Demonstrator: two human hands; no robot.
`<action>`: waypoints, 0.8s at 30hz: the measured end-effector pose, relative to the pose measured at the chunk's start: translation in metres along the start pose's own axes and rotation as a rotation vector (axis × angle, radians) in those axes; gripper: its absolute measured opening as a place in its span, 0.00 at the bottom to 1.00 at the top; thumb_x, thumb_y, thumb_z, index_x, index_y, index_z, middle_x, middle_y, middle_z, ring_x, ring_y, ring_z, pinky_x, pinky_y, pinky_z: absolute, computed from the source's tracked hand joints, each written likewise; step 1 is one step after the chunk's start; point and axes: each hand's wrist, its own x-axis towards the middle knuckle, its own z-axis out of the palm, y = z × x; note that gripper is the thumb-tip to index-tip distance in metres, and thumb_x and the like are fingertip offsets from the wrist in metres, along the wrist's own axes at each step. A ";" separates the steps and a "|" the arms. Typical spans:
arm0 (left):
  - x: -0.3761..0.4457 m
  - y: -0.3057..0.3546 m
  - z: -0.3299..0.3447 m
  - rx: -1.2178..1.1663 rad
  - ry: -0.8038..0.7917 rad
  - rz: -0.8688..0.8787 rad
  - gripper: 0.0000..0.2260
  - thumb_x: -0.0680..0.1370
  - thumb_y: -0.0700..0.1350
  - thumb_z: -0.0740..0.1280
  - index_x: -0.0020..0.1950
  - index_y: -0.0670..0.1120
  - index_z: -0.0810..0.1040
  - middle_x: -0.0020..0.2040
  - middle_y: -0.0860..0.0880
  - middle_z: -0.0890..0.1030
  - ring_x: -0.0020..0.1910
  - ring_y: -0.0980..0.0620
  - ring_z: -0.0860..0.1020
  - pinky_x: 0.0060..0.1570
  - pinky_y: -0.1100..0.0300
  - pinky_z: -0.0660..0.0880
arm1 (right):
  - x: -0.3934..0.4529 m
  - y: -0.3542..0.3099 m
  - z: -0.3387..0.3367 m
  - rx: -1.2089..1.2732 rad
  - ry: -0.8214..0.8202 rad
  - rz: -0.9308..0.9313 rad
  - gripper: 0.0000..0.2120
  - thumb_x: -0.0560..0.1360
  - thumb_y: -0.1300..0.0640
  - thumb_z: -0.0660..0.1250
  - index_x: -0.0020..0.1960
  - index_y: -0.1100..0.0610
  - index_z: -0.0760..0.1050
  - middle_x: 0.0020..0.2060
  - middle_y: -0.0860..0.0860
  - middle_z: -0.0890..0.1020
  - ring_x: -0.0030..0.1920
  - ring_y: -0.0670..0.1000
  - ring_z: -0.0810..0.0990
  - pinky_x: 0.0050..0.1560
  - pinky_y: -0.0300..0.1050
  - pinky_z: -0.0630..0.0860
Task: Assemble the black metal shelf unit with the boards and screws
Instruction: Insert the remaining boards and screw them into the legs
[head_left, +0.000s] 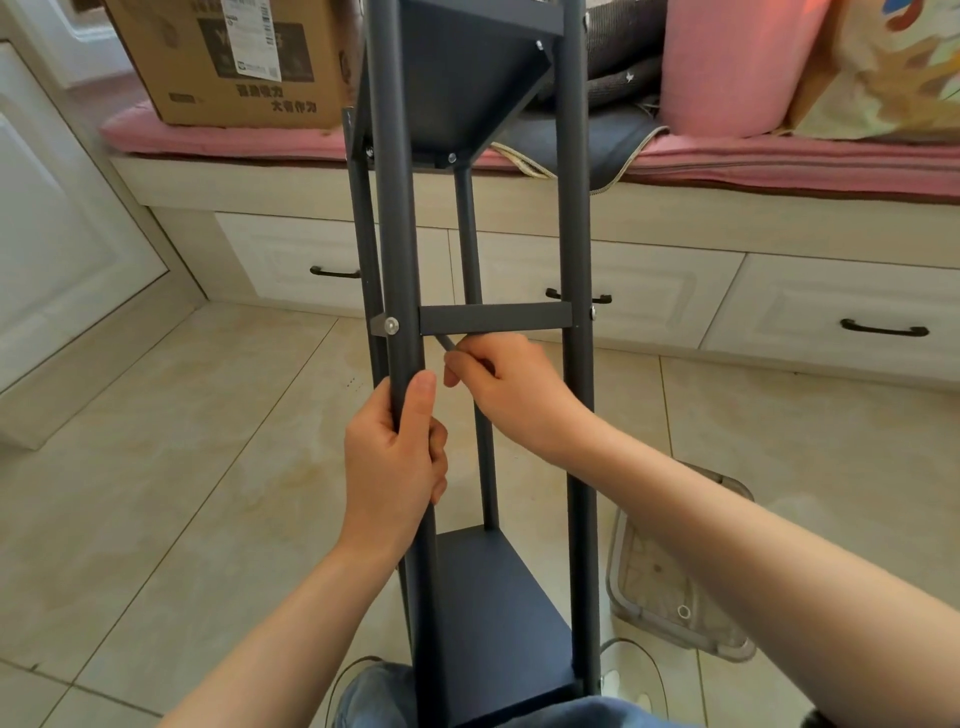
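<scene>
The black metal shelf unit (576, 234) leans away from me, its posts running from my lap up to the bench. One black board (467, 78) is fixed at the far end and another board (498, 613) sits near my knees. A short crossbar (493, 319) spans the two near posts, with a silver screw (391, 326) through the left post. My left hand (395, 457) grips the left post just below that screw. My right hand (506, 384) pinches a thin dark hex key (447, 343) whose tip points up toward the crossbar's left end.
A cardboard box (234, 62) and pink cushions (737, 62) lie on the pink-padded bench (779, 161) ahead, with white drawers (649, 291) below it. A clear plastic container (670, 587) rests on the tiled floor (182, 441) to the right of the frame.
</scene>
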 end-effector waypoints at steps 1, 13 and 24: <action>0.000 0.000 0.000 0.001 0.000 0.000 0.15 0.82 0.54 0.63 0.35 0.58 0.76 0.27 0.49 0.71 0.20 0.53 0.66 0.18 0.61 0.65 | 0.000 0.000 0.001 0.007 0.014 -0.003 0.12 0.83 0.57 0.59 0.46 0.55 0.79 0.36 0.40 0.75 0.36 0.39 0.73 0.36 0.23 0.66; -0.001 0.002 0.003 -0.023 -0.016 -0.002 0.12 0.75 0.60 0.63 0.34 0.59 0.76 0.27 0.47 0.70 0.20 0.53 0.66 0.17 0.62 0.65 | -0.001 0.003 0.022 0.035 0.170 -0.090 0.09 0.82 0.60 0.61 0.54 0.60 0.80 0.35 0.32 0.71 0.35 0.30 0.74 0.42 0.18 0.67; 0.001 -0.003 0.005 -0.017 0.000 -0.001 0.16 0.83 0.51 0.62 0.35 0.57 0.76 0.30 0.38 0.67 0.21 0.50 0.65 0.18 0.62 0.64 | 0.003 0.014 0.028 0.054 0.221 -0.188 0.08 0.81 0.61 0.62 0.47 0.60 0.78 0.32 0.40 0.74 0.34 0.42 0.76 0.42 0.27 0.73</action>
